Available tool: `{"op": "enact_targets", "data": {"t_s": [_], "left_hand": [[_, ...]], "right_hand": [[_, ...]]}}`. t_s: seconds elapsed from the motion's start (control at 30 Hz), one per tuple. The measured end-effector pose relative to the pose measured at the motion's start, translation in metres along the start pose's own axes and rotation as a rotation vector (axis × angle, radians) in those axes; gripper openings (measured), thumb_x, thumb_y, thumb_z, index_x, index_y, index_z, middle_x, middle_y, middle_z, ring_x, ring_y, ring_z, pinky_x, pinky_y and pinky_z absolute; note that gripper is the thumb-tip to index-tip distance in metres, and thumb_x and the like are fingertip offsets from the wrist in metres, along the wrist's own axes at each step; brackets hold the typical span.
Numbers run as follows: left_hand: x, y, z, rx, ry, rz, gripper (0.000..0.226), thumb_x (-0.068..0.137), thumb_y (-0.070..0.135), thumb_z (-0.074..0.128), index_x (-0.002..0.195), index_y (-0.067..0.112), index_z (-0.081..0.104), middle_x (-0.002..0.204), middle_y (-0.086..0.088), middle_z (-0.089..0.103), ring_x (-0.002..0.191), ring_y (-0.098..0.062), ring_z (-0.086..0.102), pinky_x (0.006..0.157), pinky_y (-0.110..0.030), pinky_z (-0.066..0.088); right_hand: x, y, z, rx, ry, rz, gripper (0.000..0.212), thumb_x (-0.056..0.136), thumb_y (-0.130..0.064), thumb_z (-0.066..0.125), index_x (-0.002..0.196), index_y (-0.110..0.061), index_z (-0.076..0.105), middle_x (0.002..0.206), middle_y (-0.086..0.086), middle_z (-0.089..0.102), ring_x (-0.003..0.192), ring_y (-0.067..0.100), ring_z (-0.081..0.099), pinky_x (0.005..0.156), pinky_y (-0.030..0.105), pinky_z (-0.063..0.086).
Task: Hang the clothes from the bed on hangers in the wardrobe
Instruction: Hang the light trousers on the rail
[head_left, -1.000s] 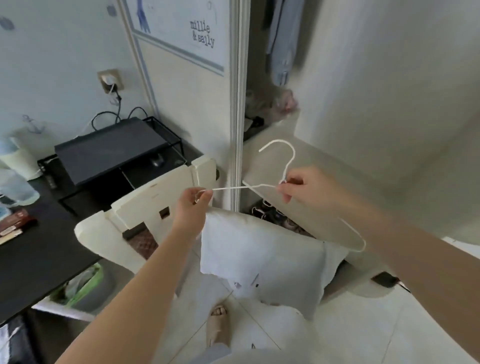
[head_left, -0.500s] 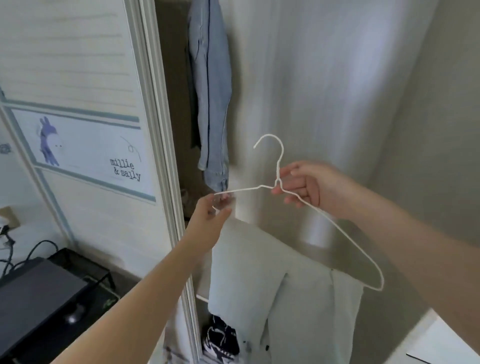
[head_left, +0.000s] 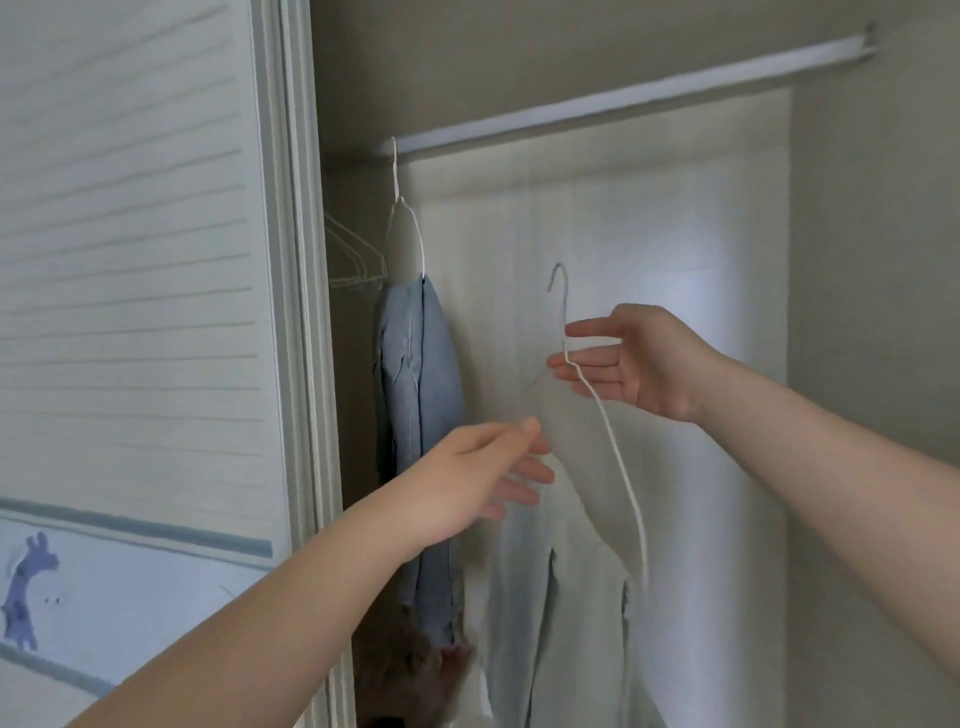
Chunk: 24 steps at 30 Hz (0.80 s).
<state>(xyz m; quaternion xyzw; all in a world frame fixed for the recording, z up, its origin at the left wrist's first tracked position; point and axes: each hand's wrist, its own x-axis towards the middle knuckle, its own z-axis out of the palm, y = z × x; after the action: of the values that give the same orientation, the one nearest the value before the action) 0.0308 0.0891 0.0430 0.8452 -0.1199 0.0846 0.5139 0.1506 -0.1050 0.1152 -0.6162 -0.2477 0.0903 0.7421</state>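
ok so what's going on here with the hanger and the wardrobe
A person at the open wardrobe holds up a white wire hanger with a pale garment hanging from it. The right hand carries the hanger at its neck, with the wire running between straight fingers. The left hand reaches to the hanger's left end, too blurred to tell its grip. The hook is below the rail, not yet on it. A blue garment already hangs from the rail at the left.
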Motion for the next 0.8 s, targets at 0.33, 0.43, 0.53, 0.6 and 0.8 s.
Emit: {"op": "enact_targets", "data": {"t_s": [0.33,0.43,0.53,0.6,0.8], "left_hand": [[0.077,0.058,-0.067,0.152,0.287,0.106,0.025,0.103,0.03,0.053,0.103,0.008,0.064,0.086,-0.007,0.074,0.067,-0.018,0.069,0.059,-0.02,0.052],[0.11,0.07,-0.089,0.232,0.46,0.155,0.026,0.105,0.02,0.046,0.087,0.008,0.061,0.066,-0.007,0.066,0.051,-0.017,0.059,0.048,-0.02,0.045],[0.143,0.084,-0.109,0.382,0.652,0.221,0.033,0.105,0.015,0.041,0.078,0.013,0.059,0.06,-0.002,0.055,0.05,-0.015,0.049,0.055,-0.026,0.039],[0.164,0.096,-0.12,0.401,0.749,0.252,0.033,0.104,0.012,0.04,0.077,0.015,0.059,0.063,0.002,0.051,0.053,-0.013,0.045,0.052,-0.025,0.034],[0.214,0.133,-0.143,0.527,0.942,0.332,0.03,0.102,0.016,0.044,0.101,0.0,0.069,0.095,-0.016,0.07,0.093,-0.035,0.065,0.071,-0.028,0.043]], "right_hand": [[0.132,-0.072,0.033,-0.04,-0.083,-0.146,0.032,0.09,-0.019,0.047,0.119,-0.007,0.053,0.107,0.03,0.069,0.096,0.035,0.072,0.086,0.039,0.057],[0.168,-0.093,0.041,-0.049,-0.089,-0.197,0.029,0.09,-0.018,0.047,0.115,-0.006,0.054,0.108,0.03,0.067,0.092,0.034,0.073,0.081,0.038,0.058],[0.2,-0.117,0.047,-0.058,-0.09,-0.244,0.024,0.09,-0.018,0.045,0.11,-0.007,0.054,0.103,0.025,0.069,0.086,0.03,0.074,0.073,0.035,0.058],[0.22,-0.135,0.052,-0.079,-0.095,-0.278,0.021,0.091,-0.017,0.045,0.108,-0.007,0.053,0.105,0.023,0.068,0.082,0.028,0.074,0.07,0.034,0.058],[0.265,-0.166,0.067,-0.082,-0.141,-0.32,0.013,0.093,-0.014,0.045,0.102,-0.012,0.053,0.111,0.007,0.064,0.092,0.028,0.071,0.076,0.039,0.057]]}}
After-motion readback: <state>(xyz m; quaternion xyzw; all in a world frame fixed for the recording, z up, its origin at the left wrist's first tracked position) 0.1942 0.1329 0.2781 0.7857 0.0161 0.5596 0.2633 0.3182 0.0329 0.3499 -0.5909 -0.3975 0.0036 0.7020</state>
